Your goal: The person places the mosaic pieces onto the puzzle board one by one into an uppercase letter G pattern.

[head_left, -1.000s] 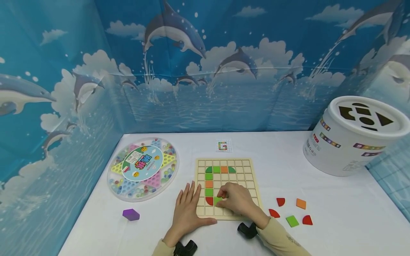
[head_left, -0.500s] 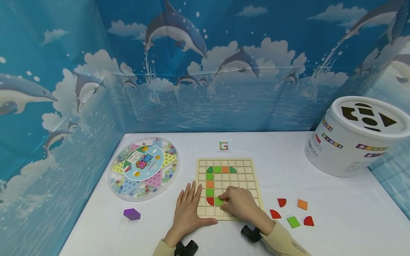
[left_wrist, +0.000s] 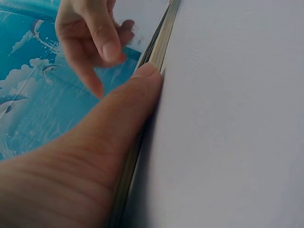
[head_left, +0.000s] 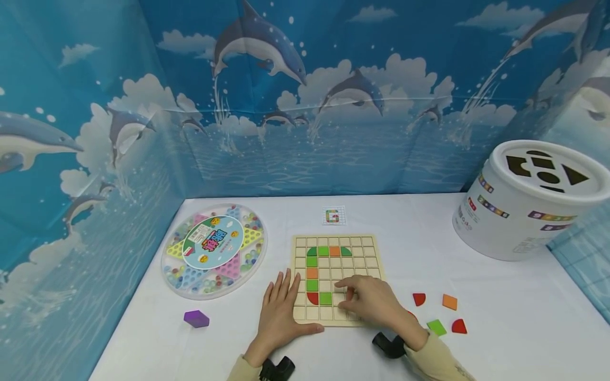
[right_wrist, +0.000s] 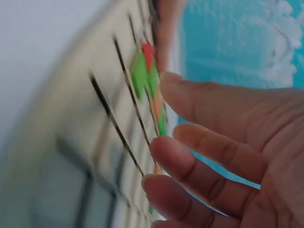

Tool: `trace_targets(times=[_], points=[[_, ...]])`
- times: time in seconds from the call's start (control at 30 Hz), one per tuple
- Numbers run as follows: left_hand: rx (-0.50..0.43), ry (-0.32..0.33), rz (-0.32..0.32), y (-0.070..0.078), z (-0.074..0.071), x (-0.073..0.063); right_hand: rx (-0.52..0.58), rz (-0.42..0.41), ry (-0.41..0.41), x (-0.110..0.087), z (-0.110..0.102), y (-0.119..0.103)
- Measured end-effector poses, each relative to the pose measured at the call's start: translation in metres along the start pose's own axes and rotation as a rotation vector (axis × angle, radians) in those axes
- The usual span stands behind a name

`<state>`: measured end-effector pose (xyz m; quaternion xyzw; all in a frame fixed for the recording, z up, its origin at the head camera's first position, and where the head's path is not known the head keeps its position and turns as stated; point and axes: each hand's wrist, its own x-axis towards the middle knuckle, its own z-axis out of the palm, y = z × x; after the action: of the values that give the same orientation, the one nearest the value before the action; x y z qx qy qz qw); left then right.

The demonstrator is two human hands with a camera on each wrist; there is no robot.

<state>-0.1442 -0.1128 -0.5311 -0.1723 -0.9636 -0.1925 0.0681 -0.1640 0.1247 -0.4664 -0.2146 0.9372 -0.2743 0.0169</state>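
A wooden grid board (head_left: 352, 316) lies on the white table, its tiles forming a bracket shape of green, orange and red pieces. My left hand (head_left: 281, 317) lies spread along the board's left side, the thumb against its front edge (left_wrist: 161, 47) in the left wrist view. The right hand (head_left: 374, 302) hovers just over the board's lower right, fingers bent loosely with nothing between them. To its left, a green square tile (head_left: 325, 299) sits in a cell beside a red quarter-round tile (head_left: 312, 299). The right wrist view also shows that green tile (right_wrist: 139, 75), apart from the fingertips.
Loose pieces lie right of the board: red ones (head_left: 459, 326), an orange square (head_left: 449, 302), a green square (head_left: 436, 327). A pattern card (head_left: 334, 216) is behind the board. A white bucket (head_left: 514, 227), round marble game (head_left: 214, 251) and purple block (head_left: 196, 318) stand around.
My right hand has let go of the green square tile, now lying in its cell, and has moved off to the right. The left hand has stayed put.
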Motion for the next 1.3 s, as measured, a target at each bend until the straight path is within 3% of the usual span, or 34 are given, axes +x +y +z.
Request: trace_targets(times=[0.1,0.33,0.57,0.8,1.1,1.3], points=[[-0.001,0.007,0.004,0.000,0.000,0.000,-0.006,0.042,0.024,-0.009,-0.019,0.011],[-0.020,0.018,0.014,0.000,0.001,0.000,-0.029,0.227,0.056,-0.037,-0.062,0.054],[-0.021,0.016,0.013,0.000,0.002,0.000,-0.040,0.421,-0.048,-0.062,-0.090,0.097],[-0.020,0.006,0.015,-0.002,0.002,-0.001,0.000,0.559,-0.176,-0.076,-0.096,0.124],[-0.045,-0.024,-0.007,-0.004,0.004,-0.001,-0.004,0.585,-0.149,-0.082,-0.092,0.134],[-0.040,0.002,0.008,-0.003,0.004,0.000,0.007,0.599,-0.123,-0.082,-0.088,0.137]])
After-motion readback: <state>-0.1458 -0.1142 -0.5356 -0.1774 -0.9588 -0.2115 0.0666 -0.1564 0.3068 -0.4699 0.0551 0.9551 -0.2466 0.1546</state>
